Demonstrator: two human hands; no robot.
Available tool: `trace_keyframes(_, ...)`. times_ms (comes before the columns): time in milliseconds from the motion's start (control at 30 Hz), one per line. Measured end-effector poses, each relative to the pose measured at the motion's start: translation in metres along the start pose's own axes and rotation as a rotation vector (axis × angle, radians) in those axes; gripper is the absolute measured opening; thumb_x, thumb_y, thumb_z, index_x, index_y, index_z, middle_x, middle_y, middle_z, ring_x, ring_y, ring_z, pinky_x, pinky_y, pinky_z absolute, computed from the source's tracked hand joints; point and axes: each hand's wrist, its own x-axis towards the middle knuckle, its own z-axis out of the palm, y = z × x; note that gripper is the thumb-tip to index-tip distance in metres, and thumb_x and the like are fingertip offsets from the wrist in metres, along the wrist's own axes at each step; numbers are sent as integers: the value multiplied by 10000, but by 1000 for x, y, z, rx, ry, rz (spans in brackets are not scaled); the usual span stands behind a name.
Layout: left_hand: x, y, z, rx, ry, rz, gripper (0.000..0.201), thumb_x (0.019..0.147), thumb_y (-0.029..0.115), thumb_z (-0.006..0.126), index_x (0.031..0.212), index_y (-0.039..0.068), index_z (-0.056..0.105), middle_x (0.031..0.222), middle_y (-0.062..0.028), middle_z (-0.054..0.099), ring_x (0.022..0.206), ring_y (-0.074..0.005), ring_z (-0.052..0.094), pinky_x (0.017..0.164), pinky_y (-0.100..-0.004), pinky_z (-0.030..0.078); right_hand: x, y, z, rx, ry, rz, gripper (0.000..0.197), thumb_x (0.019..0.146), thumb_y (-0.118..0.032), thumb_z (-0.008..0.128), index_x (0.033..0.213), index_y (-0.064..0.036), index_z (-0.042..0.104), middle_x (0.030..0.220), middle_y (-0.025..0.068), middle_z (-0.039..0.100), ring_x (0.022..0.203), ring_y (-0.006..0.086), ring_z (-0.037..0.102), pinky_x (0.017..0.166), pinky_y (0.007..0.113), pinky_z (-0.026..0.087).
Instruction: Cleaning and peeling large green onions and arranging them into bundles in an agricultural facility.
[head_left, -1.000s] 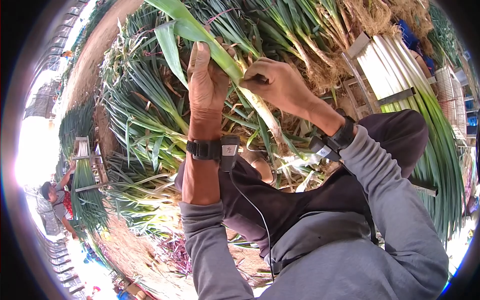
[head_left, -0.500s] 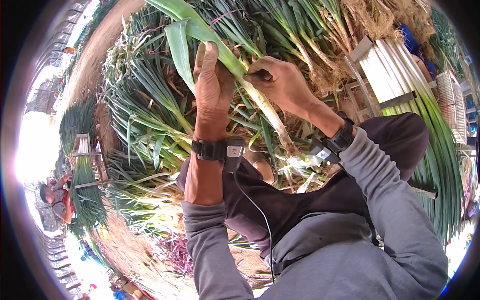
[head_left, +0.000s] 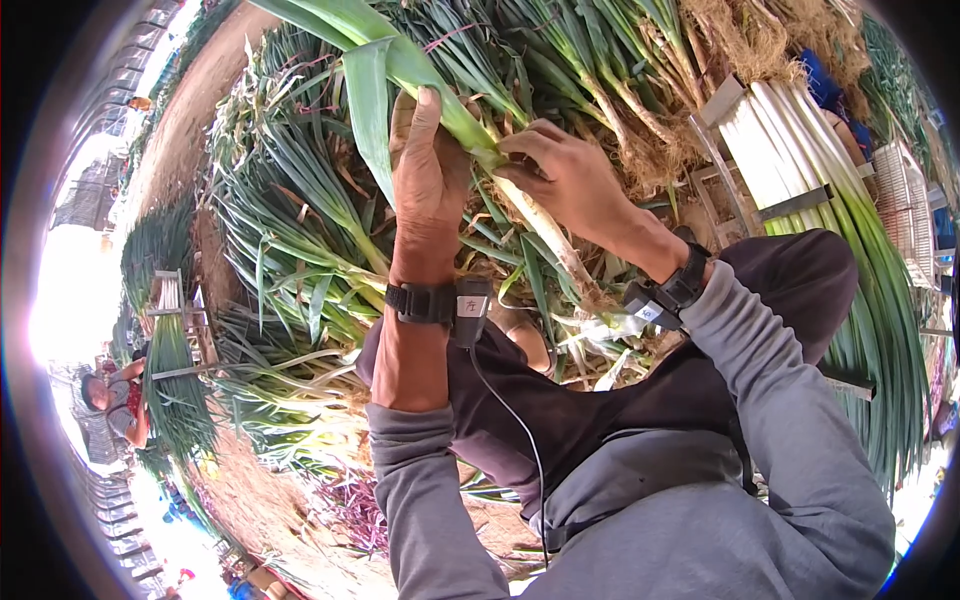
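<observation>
One green onion between two hands, apparently part-cleaned

At far left, a co-worker (head_left: pixel 125 408) is beside a bundle of green onions (head_left: pixel 172 350) seated in a frame. Next comes a heap of leafy stalks (head_left: pixel 300 190), tangled and apparently unsorted.

The left hand (head_left: pixel 428 190) is closed around a thick green onion (head_left: pixel 462 122), thumb laid along it, other fingers mostly hidden behind. The onion slants between the hands above the lap; one broad leaf (head_left: pixel 368 110) folds down from it on the left.

The right hand (head_left: pixel 575 185) has its fingers bent, with thumb and forefinger nearly together at the stem, where green turns pale. Whether they grip a layer cannot be told. Below, the shaft shows pale with brownish patches, and roots remain at its base; I judge cleaning incomplete.

Farther right, rooted stalks (head_left: pixel 625 125) lie untrimmed. Beyond them, clean white stalks (head_left: pixel 772 150) fill a metal rack (head_left: pixel 795 201), evidently finished. Considerable raw stock appears outstanding.
</observation>
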Motion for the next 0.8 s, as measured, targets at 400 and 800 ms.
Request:
trace_keyframes(400,-20,16,-13,658,274,-228,633,1027,590,494,1253,16,636,1172,-111,656,1039,-202,592,954,-325,470,-10,-10,3,-108,-181,-104,491,769,-100,814,1231,-56,653,1231,173,659,1048,406,658,834,448,556)
trace_keyframes(800,-1,15,-14,-112,273,165,351,983,325,694,1258,129,598,1061,17,608,944,-111,588,785,-306,511,-27,-22,10,172,-144,-5,234,855,86,676,1056,-20,617,1070,105,648,835,205,654,706,305,513)
